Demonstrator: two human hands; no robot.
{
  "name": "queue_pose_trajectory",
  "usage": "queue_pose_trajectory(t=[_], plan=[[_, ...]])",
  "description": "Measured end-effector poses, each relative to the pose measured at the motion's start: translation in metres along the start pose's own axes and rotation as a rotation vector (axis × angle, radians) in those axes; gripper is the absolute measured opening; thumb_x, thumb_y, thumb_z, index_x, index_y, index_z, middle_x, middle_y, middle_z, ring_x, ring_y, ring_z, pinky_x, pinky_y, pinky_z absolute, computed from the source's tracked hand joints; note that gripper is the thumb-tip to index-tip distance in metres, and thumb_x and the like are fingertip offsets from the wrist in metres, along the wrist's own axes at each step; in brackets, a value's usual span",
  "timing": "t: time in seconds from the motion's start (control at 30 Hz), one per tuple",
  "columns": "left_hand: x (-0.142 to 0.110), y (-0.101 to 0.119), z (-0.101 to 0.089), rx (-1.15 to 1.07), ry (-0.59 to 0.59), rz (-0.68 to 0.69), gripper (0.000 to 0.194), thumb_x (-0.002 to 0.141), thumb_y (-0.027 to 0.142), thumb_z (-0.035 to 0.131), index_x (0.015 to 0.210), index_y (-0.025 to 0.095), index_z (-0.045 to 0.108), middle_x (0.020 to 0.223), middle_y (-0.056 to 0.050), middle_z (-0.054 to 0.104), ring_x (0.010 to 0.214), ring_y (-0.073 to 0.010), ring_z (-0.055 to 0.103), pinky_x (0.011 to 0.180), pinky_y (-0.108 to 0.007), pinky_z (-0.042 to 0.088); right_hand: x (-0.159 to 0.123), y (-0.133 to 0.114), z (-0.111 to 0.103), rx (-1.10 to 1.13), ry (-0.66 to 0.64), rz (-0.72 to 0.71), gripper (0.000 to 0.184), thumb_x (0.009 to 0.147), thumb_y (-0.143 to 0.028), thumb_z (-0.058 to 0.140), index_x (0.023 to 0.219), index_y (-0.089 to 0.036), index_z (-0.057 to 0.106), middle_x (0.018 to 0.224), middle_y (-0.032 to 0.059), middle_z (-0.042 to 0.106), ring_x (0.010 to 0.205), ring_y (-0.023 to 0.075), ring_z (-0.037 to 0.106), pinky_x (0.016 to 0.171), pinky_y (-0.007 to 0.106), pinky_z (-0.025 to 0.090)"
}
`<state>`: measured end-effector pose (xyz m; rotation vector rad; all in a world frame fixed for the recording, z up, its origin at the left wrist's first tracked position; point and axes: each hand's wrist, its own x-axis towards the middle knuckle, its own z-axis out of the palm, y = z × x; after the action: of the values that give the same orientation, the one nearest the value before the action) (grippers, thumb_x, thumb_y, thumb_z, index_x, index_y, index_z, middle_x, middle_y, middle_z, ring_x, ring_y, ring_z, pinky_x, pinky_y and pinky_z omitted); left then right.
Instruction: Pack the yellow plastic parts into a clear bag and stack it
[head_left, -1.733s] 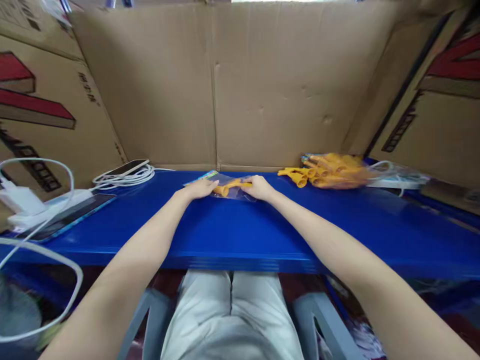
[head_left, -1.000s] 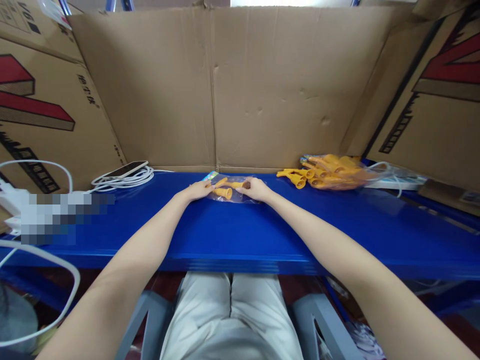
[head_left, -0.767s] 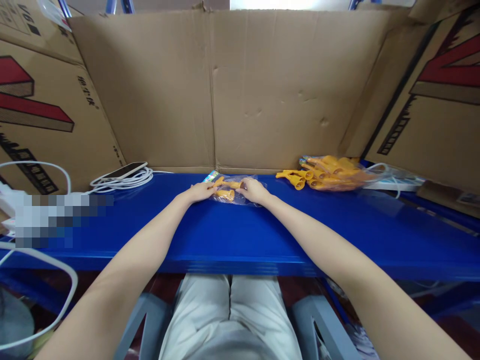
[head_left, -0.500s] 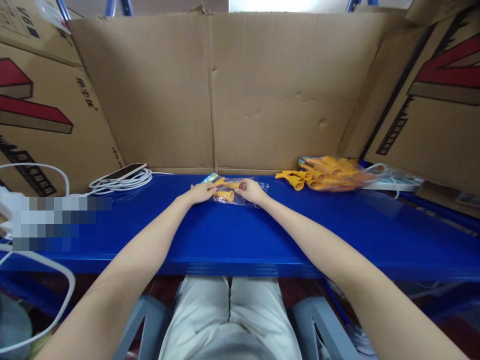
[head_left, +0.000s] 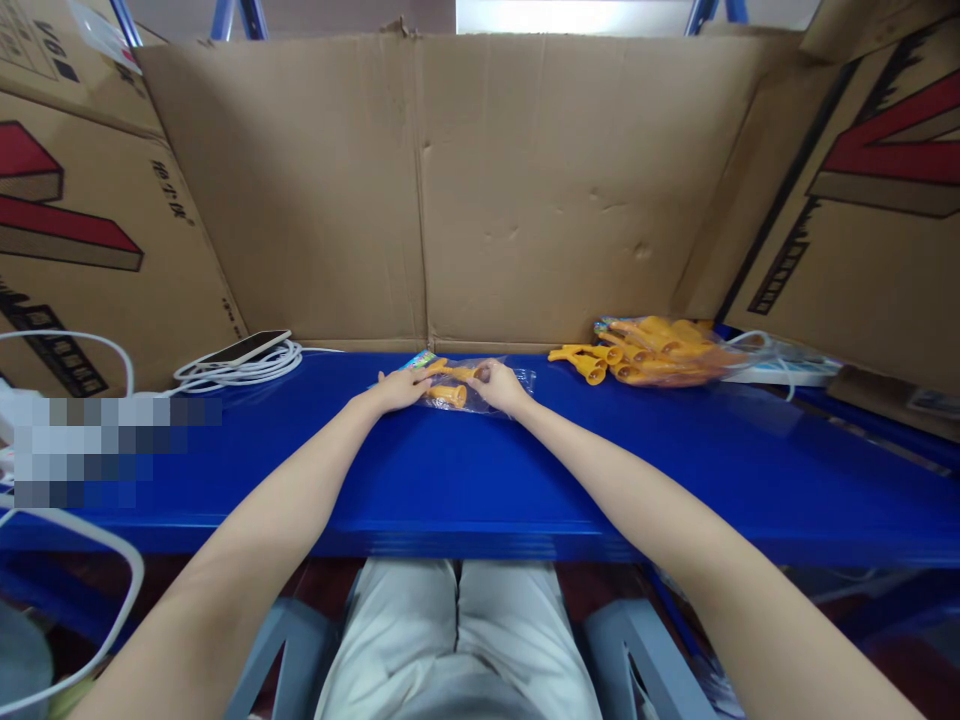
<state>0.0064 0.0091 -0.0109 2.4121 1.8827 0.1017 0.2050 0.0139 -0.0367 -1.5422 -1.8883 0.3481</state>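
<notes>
compared with the earliest view, the orange pieces in the clear bag point(head_left: 481, 403) lie differently: both wide ends now face right, and the film spreads out past the right hand point(head_left: 504, 385). that suggests the handling has turned to how the pieces sit in the bag. it lies toward the table's point(head_left: 450, 480) back edge, about midway between its ends. the right fingers curl round the wide end of the upper orange piece point(head_left: 459, 373), seemingly gripping it; whether through film is unclear. the left hand point(head_left: 403, 388) covers the bag's left end, hiding the lower orange piece's point(head_left: 448, 396) tip; i cannot tell whether its fingers grip.
</notes>
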Motion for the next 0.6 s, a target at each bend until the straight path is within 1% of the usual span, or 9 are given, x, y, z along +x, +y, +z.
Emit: queue_pose_trajectory(t=[0.13, 0.17, 0.23, 0.3, 0.37, 0.43, 0.5, 0.57, 0.6], plan=[[0.001, -0.003, 0.002, -0.016, 0.011, -0.021, 0.052, 0.095, 0.041, 0.025, 0.144, 0.037, 0.042, 0.153, -0.002, 0.039, 0.142, -0.0318, 0.031, 0.109, -0.067, 0.017, 0.004, 0.002, -0.003, 0.092, -0.094, -0.089, 0.037, 0.084, -0.019, 0.064, 0.121, -0.015, 0.062, 0.117, 0.0096, 0.069, 0.098, 0.0164, 0.068, 0.084, 0.025, 0.051], [0.001, -0.004, 0.003, -0.019, 0.013, -0.026, 0.051, 0.095, 0.041, 0.025, 0.143, 0.037, 0.044, 0.152, -0.002, 0.039, 0.142, -0.0319, 0.032, 0.109, -0.068, 0.016, 0.005, 0.003, -0.007, 0.098, -0.106, -0.108, 0.036, 0.083, -0.017, 0.064, 0.119, -0.016, 0.064, 0.117, 0.0087, 0.069, 0.097, 0.0163, 0.068, 0.085, 0.025, 0.051], [0.0, -0.005, 0.003, -0.017, 0.017, -0.034, 0.051, 0.095, 0.041, 0.024, 0.14, 0.036, 0.048, 0.151, -0.003, 0.042, 0.141, -0.0323, 0.034, 0.108, -0.07, 0.015, 0.008, 0.005, -0.017, 0.063, -0.101, -0.111, 0.027, 0.082, -0.015, 0.063, 0.108, -0.015, 0.07, 0.109, 0.0077, 0.072, 0.093, 0.017, 0.069, 0.085, 0.026, 0.051], [0.0, -0.005, 0.003, -0.008, 0.023, -0.042, 0.052, 0.095, 0.042, 0.023, 0.139, 0.035, 0.05, 0.15, -0.004, 0.043, 0.14, -0.0328, 0.035, 0.108, -0.071, 0.014, 0.011, 0.009, -0.032, -0.013, -0.055, -0.065, 0.019, 0.082, -0.014, 0.058, 0.092, -0.014, 0.075, 0.096, 0.0077, 0.075, 0.088, 0.018, 0.069, 0.083, 0.026, 0.051], [0.0, -0.006, 0.003, 0.006, 0.025, -0.065, 0.053, 0.095, 0.043, 0.022, 0.139, 0.033, 0.049, 0.149, -0.005, 0.044, 0.14, -0.033, 0.035, 0.108, -0.071, 0.014, 0.015, 0.019, -0.05, -0.097, 0.052, -0.021, 0.023, 0.084, -0.014, 0.052, 0.088, -0.013, 0.075, 0.091, 0.0084, 0.074, 0.087, 0.0189, 0.068, 0.082, 0.026, 0.05], [0.001, -0.007, 0.002, 0.025, 0.02, -0.105, 0.055, 0.094, 0.043, 0.02, 0.14, 0.031, 0.049, 0.148, -0.007, 0.045, 0.141, -0.0335, 0.033, 0.108, -0.071, 0.016, 0.017, 0.035, -0.067, -0.218, 0.233, 0.022, 0.029, 0.087, -0.014, 0.046, 0.097, -0.013, 0.073, 0.1, 0.0103, 0.072, 0.096, 0.0207, 0.066, 0.088, 0.028, 0.048], [0.001, -0.009, 0.001, 0.039, 0.01, -0.134, 0.056, 0.094, 0.044, 0.019, 0.139, 0.03, 0.05, 0.149, -0.007, 0.045, 0.142, -0.0344, 0.031, 0.108, -0.07, 0.017, 0.017, 0.055, -0.08, -0.351, 0.339, 0.07, 0.034, 0.088, -0.013, 0.043, 0.109, -0.011, 0.068, 0.114, 0.0141, 0.067, 0.107, 0.0224, 0.061, 0.094, 0.03, 0.044], [0.001, -0.011, 0.0, 0.044, 0.003, -0.143, 0.056, 0.094, 0.043, 0.02, 0.139, 0.03, 0.051, 0.149, -0.007, 0.045, 0.142, -0.0351, 0.031, 0.108, -0.07, 0.017, 0.015, 0.074, -0.087, -0.485, 0.33, 0.159, 0.037, 0.087, -0.014, 0.044, 0.119, -0.007, 0.062, 0.123, 0.0187, 0.06, 0.115, 0.0262, 0.056, 0.097, 0.034, 0.042], [0.001, -0.012, -0.001, 0.044, 0.001, -0.146, 0.056, 0.094, 0.043, 0.02, 0.139, 0.031, 0.051, 0.149, -0.006, 0.045, 0.141, -0.0351, 0.032, 0.108, -0.07, 0.016, 0.013, 0.082, -0.088, -0.531, 0.276, 0.218, 0.039, 0.088, -0.015, 0.044, 0.122, -0.006, 0.06, 0.125, 0.0203, 0.058, 0.117, 0.0279, 0.054, 0.097, 0.036, 0.042]])
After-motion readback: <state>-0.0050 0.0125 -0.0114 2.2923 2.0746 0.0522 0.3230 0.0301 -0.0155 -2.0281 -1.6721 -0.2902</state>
